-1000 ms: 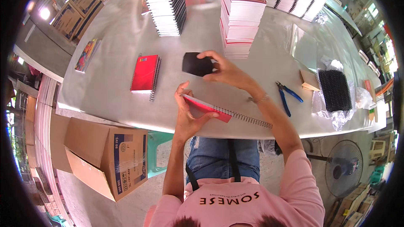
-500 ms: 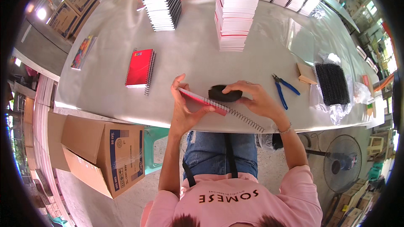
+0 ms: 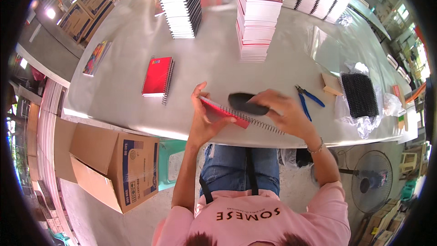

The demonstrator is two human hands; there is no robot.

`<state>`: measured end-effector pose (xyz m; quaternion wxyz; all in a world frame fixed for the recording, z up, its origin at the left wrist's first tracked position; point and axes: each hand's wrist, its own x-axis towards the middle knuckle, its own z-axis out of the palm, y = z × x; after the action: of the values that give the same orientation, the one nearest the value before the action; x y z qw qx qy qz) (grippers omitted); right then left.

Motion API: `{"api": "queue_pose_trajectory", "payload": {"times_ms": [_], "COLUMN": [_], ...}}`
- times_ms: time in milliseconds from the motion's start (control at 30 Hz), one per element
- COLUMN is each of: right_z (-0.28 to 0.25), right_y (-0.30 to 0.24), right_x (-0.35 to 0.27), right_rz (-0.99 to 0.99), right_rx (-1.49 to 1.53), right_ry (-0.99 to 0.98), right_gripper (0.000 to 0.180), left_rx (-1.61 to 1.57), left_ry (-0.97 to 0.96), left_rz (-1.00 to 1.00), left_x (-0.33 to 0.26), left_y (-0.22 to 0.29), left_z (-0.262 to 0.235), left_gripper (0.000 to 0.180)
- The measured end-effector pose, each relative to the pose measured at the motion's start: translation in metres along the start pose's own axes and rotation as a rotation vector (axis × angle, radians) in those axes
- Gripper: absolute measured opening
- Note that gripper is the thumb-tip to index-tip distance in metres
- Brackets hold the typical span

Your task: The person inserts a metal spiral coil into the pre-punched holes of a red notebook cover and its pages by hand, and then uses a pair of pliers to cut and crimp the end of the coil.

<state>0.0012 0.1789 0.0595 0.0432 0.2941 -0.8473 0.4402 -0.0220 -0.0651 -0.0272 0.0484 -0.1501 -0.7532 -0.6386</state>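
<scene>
My left hand (image 3: 205,119) grips the left end of a red-covered notebook (image 3: 224,110) held on edge at the near table edge, its black spiral wire (image 3: 266,125) trailing to the right. My right hand (image 3: 284,111) holds a flat black sheet (image 3: 246,104) against the notebook's upper edge, over the spiral. A finished red spiral notebook (image 3: 157,75) lies flat on the grey table (image 3: 214,64) to the left of my hands.
Blue-handled pliers (image 3: 308,98) lie right of my right hand. A bundle of black spirals (image 3: 359,94) sits on clear plastic further right. Tall stacks of paper blocks (image 3: 180,2) (image 3: 255,16) stand at the back. An open cardboard box (image 3: 114,166) is on the floor left.
My right hand picked up the black sheet from the table and brought it down onto the notebook. The notebook has stayed in my left hand, moving slightly toward me.
</scene>
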Motion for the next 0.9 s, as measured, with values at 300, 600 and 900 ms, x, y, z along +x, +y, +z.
{"api": "queue_pose_trajectory", "payload": {"times_ms": [300, 600, 900], "right_z": [0.011, 0.011, 0.011], "right_y": [0.02, 0.031, 0.016], "right_x": [0.003, 0.014, 0.008], "right_rz": [-0.099, -0.104, -0.042], "right_rx": [-0.283, -0.317, -0.087], "right_ry": [-0.058, -0.008, 0.059], "right_gripper": [0.053, 0.043, 0.046], "left_rx": [-0.016, -0.049, 0.019], "left_ry": [-0.019, -0.07, -0.082], "left_rz": [0.008, -0.051, 0.053], "left_x": [-0.002, 0.005, 0.01], "left_y": [-0.006, -0.003, -0.009], "left_z": [0.0, -0.002, -0.007], "left_gripper": [0.121, 0.12, 0.116]}}
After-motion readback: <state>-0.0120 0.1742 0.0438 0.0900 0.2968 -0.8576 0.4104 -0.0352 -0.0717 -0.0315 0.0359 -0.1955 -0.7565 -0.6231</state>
